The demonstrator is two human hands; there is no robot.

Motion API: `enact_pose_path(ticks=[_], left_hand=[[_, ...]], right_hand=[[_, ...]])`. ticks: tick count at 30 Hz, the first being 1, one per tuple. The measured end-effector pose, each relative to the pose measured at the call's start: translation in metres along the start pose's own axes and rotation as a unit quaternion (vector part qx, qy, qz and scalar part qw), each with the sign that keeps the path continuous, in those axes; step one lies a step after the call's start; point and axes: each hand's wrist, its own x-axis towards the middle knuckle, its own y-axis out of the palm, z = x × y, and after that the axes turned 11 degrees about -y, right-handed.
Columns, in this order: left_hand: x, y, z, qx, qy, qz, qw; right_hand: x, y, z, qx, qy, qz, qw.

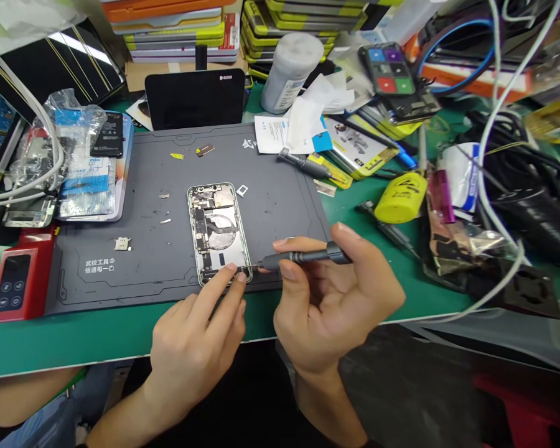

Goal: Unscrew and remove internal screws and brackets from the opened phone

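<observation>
An opened phone housing (pixel 222 242) with its inner parts exposed lies on a dark grey work mat (pixel 280 205). My left hand (pixel 200 333) rests over the near end of the housing, index and middle fingers stretched out and touching it. In my right hand (pixel 326 305) is a dark screwdriver (pixel 298 256), gripped between thumb and fingers and lying nearly level. Its thin tip points left and reaches the housing's lower right corner. What exactly the tip touches is too small to tell. A SIM tray (pixel 242 191) lies just right of the housing.
Small metal pieces (pixel 165 221) and a card-slot part (pixel 122 243) lie on the mat's left. A red control unit (pixel 16 286) sits at its left end. Further right are another screwdriver (pixel 308 165), a yellow-capped container (pixel 401 198) and white cables (pixel 485 155). A white bottle (pixel 292 71) stands behind.
</observation>
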Motion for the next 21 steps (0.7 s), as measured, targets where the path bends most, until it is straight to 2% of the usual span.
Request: enact_pose_path(ticks=[6, 12, 14, 19, 21], left_hand=[[-0.001, 0.001, 0.001, -0.002, 0.000, 0.000, 1.000], [0.003, -0.001, -0.001, -0.006, 0.000, -0.019, 1.000], [0.004, -0.001, -0.001, -0.005, 0.000, -0.024, 1.000], [0.001, -0.001, 0.000, 0.003, 0.000, -0.015, 1.000], [0.000, -0.002, 0.001, -0.002, 0.001, -0.011, 1.000]], right_hand=[[-0.001, -0.001, 0.002, -0.033, -0.025, 0.008, 0.999], [0.004, -0.001, 0.009, -0.072, -0.161, 0.065, 0.982], [0.008, 0.002, 0.011, -0.065, -0.183, 0.072, 0.978], [0.012, 0.003, 0.011, -0.049, -0.166, 0.096, 0.980], [0.010, -0.001, 0.009, -0.032, -0.160, 0.085, 0.983]])
